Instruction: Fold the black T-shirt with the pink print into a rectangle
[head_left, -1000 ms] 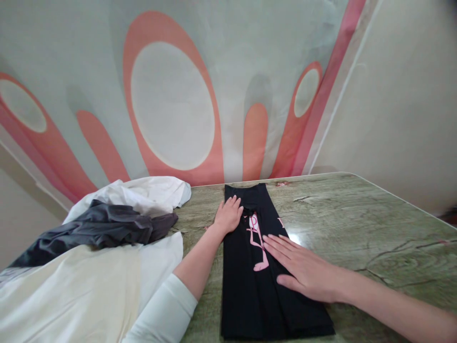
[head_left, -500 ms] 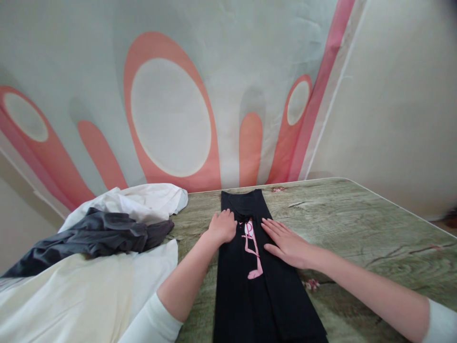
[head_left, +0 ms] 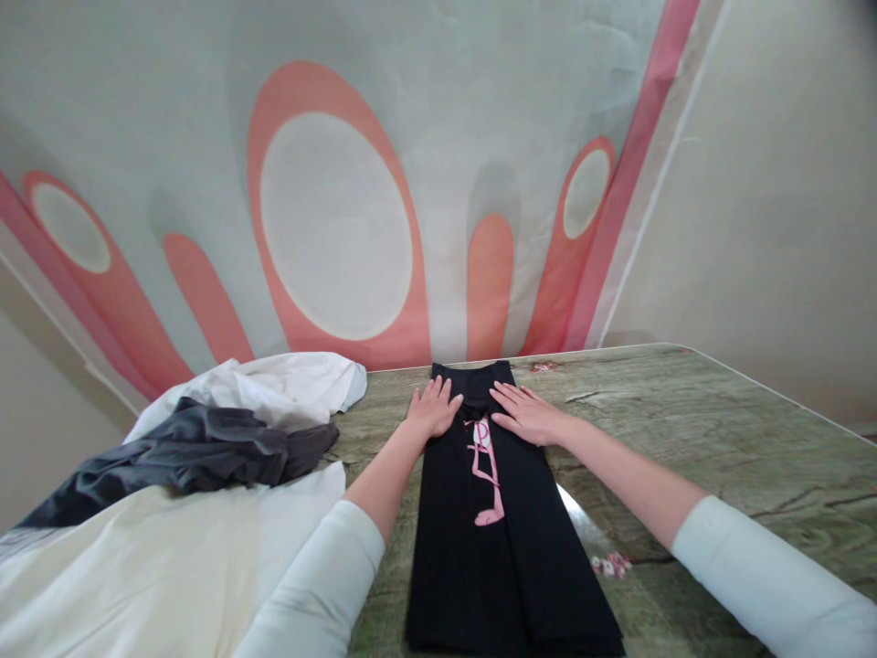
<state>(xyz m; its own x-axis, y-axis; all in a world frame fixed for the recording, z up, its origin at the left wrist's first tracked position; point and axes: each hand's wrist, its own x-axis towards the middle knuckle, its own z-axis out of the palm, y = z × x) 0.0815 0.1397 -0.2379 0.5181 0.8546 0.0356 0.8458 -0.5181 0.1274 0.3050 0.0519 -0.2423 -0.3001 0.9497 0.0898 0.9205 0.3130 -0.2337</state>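
Observation:
A black shirt (head_left: 466, 567) with a pink printed figure lies on the table, its sides folded inward into a long strip and its neckline at the far end. My left hand (head_left: 434, 407) rests flat on the shirt's upper left edge, fingers spread. Opposite it, my right hand (head_left: 527, 414) lies flat on the upper right part, fingers stretched toward the neckline. Neither hand grips the cloth. The pink print shows between the two folded sides.
On the left are a crumpled white garment (head_left: 274, 388), a dark grey garment (head_left: 226, 448) and a cream-coloured cloth (head_left: 184, 557). The wood-patterned table (head_left: 685, 429) ends at a wall hanging (head_left: 452, 119) with pink shapes.
Both hands have slid farther up the shirt toward its neckline. My left fingers, curled before, are now spread flat. The shirt's near end shows more fully.

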